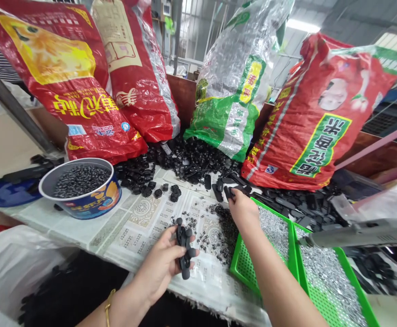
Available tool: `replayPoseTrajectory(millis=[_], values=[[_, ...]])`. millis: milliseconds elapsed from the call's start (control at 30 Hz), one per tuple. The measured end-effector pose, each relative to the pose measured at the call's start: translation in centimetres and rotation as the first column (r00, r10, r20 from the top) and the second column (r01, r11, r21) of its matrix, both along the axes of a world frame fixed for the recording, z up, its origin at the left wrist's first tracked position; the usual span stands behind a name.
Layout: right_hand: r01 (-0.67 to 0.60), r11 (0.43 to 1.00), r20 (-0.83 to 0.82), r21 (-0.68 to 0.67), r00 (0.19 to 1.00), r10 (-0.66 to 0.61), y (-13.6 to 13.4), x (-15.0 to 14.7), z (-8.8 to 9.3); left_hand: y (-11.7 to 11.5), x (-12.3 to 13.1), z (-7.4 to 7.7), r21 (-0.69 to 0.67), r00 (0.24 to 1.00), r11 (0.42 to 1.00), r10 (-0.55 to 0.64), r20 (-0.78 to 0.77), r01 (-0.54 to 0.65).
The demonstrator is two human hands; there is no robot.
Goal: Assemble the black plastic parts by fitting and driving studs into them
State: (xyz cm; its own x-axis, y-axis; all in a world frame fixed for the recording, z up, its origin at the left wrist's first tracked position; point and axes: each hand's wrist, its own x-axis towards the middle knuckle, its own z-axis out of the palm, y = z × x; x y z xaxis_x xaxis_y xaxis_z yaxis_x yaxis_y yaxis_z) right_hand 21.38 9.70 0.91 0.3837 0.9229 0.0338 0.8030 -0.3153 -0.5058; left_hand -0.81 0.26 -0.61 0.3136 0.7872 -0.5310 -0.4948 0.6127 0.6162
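Observation:
My left hand [166,259] is closed around a black plastic part with rounded knobs [184,250], held above the front of the table. Farther forward, my right hand [244,210] reaches to the pile of long black plastic pieces [218,188]. Its fingers are closed on a black plastic piece [230,193], which they partly cover. Below and left of the right wrist lie many small dark parts [223,227] on the patterned table cover [171,213]. My right forearm passes over a green basket [242,265] of small silvery metal parts.
A second green basket [353,277] of metal parts stands at right, with a grey electric screwdriver [361,234] over it. A blue tub [92,204] of small dark parts stands left. Large sacks [218,122] line the back behind heaped black parts [191,159].

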Motion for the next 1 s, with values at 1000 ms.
replayPoseTrajectory(millis=[1000], values=[[0.209,0.978,-0.925,-0.024,0.367,-0.101,-13.7,-7.4,-1.3,-1.0,3.0,-1.1,0.344,0.955,0.93,0.21,-0.209,-0.129]])
